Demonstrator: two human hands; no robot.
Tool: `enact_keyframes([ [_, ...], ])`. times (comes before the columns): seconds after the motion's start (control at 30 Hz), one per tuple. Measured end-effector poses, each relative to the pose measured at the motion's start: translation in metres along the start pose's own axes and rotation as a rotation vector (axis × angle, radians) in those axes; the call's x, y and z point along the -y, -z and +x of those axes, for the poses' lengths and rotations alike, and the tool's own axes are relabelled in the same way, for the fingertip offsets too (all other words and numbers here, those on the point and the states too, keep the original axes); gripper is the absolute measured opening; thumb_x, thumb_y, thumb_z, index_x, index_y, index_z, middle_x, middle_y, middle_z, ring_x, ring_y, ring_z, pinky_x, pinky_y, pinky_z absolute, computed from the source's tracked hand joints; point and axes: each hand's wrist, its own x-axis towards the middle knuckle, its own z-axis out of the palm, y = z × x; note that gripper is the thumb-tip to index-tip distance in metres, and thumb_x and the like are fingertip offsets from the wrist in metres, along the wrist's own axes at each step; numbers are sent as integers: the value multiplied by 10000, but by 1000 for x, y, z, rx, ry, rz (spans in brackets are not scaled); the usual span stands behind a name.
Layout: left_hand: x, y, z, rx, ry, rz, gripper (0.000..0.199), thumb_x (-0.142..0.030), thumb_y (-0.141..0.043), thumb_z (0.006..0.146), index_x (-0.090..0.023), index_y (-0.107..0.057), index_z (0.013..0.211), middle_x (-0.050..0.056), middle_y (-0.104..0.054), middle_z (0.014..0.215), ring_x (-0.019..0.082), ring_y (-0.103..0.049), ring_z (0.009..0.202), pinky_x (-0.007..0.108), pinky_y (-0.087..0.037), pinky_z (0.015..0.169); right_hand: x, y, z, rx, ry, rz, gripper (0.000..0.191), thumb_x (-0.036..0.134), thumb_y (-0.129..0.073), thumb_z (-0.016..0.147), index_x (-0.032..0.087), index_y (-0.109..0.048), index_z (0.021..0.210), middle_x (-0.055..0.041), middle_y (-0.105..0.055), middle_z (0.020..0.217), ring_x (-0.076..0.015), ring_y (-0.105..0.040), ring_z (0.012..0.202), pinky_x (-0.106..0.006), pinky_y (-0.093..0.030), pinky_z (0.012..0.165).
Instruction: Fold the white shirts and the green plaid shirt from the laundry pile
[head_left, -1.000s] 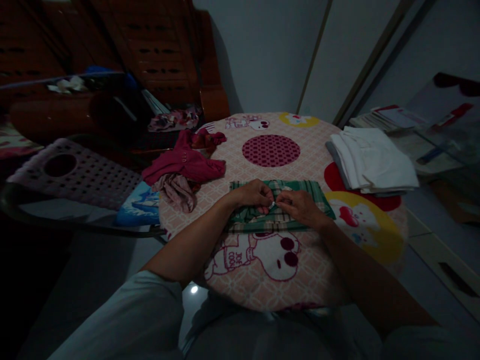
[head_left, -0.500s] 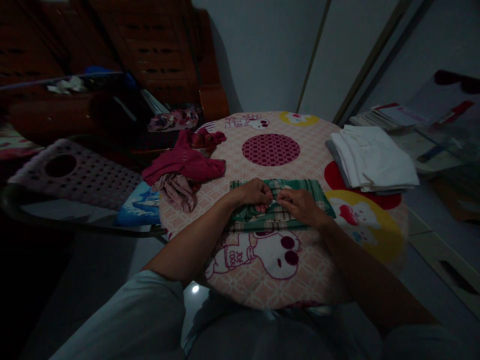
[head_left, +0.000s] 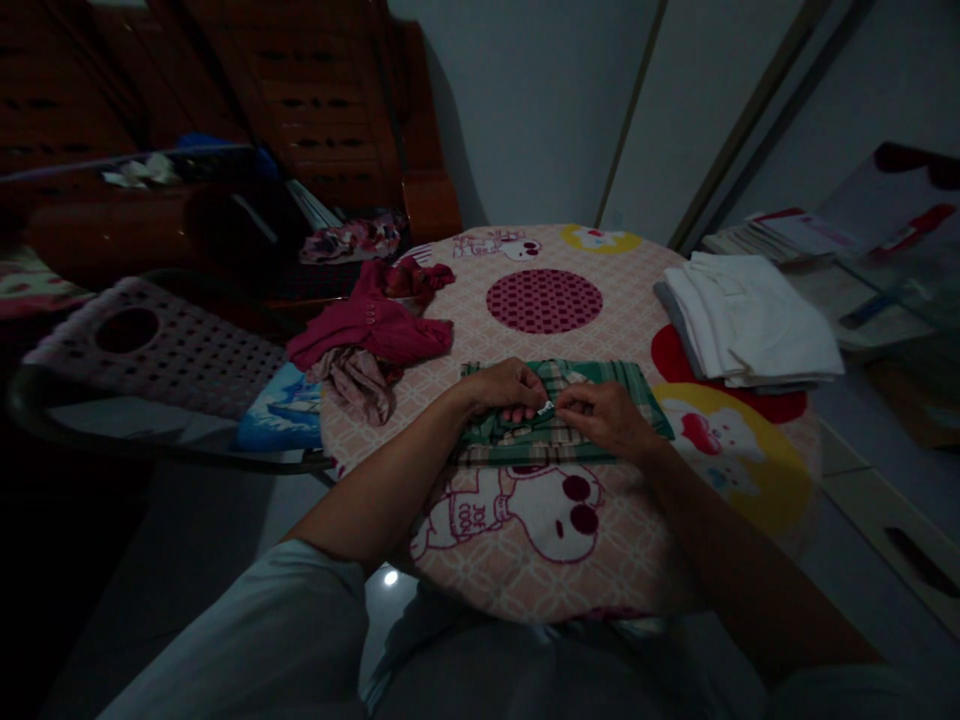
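Green plaid folded cloth [head_left: 641,400], seemingly a garment, lies flat in front of me on the round table. My left hand [head_left: 510,388] rests over its middle with the fingers closed in a pinch. Between the fingertips shows a small white strip [head_left: 546,408], perhaps a drawstring; it is too small to make out well. Facing it from the right, my right hand [head_left: 606,412] also pinches, thumb and forefinger pressed together at the strip's other end. Both hands cover part of the plaid cloth.
A patterned cloth [head_left: 645,560] covers the table. Crumpled magenta clothing [head_left: 367,335] lies at its left edge; folded white clothes [head_left: 757,315] are stacked at its right. A woven-back chair [head_left: 202,350] stands left, a glass shelf with papers [head_left: 795,235] right.
The fingers of both hands have shifted slightly around the white strip, and a little more of it shows. The view has moved marginally; the clothes lie as before.
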Motion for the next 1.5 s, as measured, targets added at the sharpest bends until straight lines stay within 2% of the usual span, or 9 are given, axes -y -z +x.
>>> enact_keyframes([
  [0.27,3,1,1,41,-9,4,30,-117,-681,659,-127,-669,684,-40,-612,489,51,-505,376,125,-377,374,-6,-8,2,-6,-2,-23,49,158,-668,787,192,-635,781,30,-596,617,-125,-532,596,-253,-350,596],
  [0.47,5,2,3,52,-9,11,58,-124,-694,648,-131,-676,703,-42,-628,505,54,-542,402,122,-384,394,-6,-9,2,-14,12,-27,79,246,-659,837,190,-637,786,14,-623,657,-124,-541,591,-255,-354,583],
  [1.17,7,3,5,76,-43,30,92,-109,-653,670,-127,-674,758,-35,-639,535,64,-563,428,135,-419,432,-4,-9,3,-12,12,-27,63,229,-649,837,197,-618,792,25,-605,626,-130,-541,586,-262,-352,595],
  [1.37,4,1,0,74,-85,53,66,-197,-668,714,-133,-653,717,-34,-628,537,68,-553,431,152,-434,447,-6,-10,4,-21,11,-25,36,208,-652,825,194,-638,795,36,-589,605,-122,-520,564,-255,-346,583],
  [1.43,4,0,-1,45,-132,74,76,-200,-677,705,-134,-649,731,-43,-612,529,69,-553,431,150,-427,445,-8,-9,4,-27,8,-26,21,201,-647,827,195,-659,811,39,-582,592,-124,-521,559,-254,-353,582],
  [1.5,5,2,-1,-80,-218,113,74,-180,-663,701,-134,-643,755,-56,-584,508,69,-539,413,148,-407,429,-9,-9,3,-30,17,-51,54,186,-646,824,198,-693,849,31,-601,596,-138,-550,586,-260,-375,600],
])
